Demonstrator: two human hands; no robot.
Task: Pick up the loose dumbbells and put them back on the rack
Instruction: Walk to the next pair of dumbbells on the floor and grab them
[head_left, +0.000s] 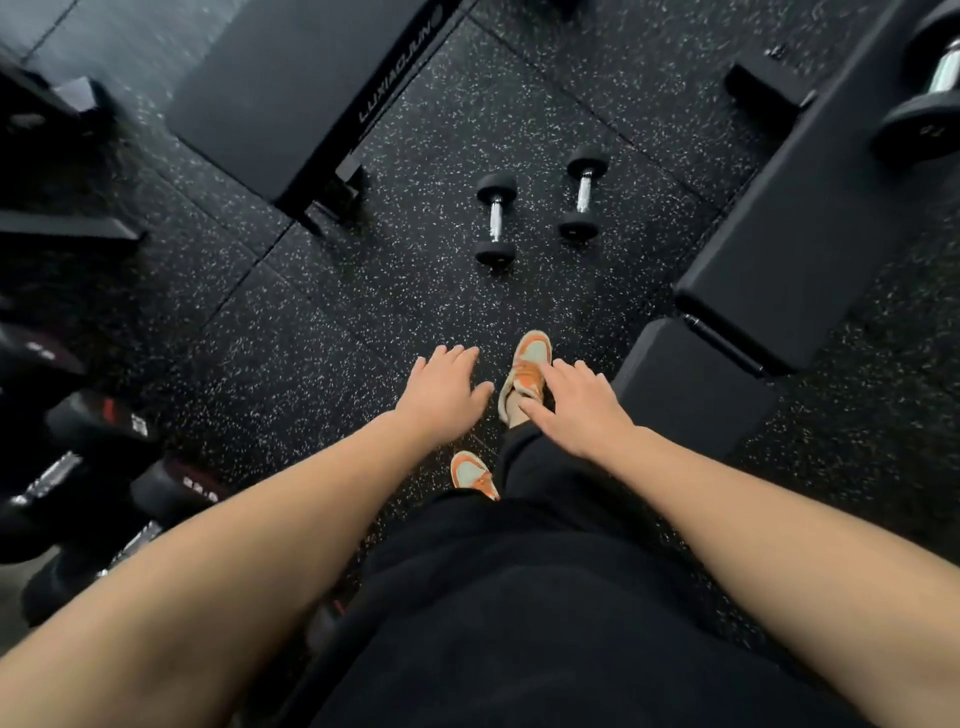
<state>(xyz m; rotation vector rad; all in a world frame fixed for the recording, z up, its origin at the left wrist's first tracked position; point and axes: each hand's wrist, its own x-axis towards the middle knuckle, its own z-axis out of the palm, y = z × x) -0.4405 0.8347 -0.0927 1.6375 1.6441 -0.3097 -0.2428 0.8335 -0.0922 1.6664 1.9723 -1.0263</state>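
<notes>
Both hands' grips, left hand (444, 395) and right hand (576, 405), spread empty.

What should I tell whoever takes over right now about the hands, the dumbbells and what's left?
Left hand: open, empty, reaching forward.
Right hand: open, empty, reaching forward.
Two small dumbbells, left one and right one, lie side by side on the rubber floor ahead, between two benches; a larger dumbbell rests on the right bench.
Rack at left holds others.
Done: nothing visibly lifted.
Left: pick up, rack them.

Both bare arms reach forward and down, left hand (441, 397) and right hand (579, 410) spread, palms down, empty.
</notes>
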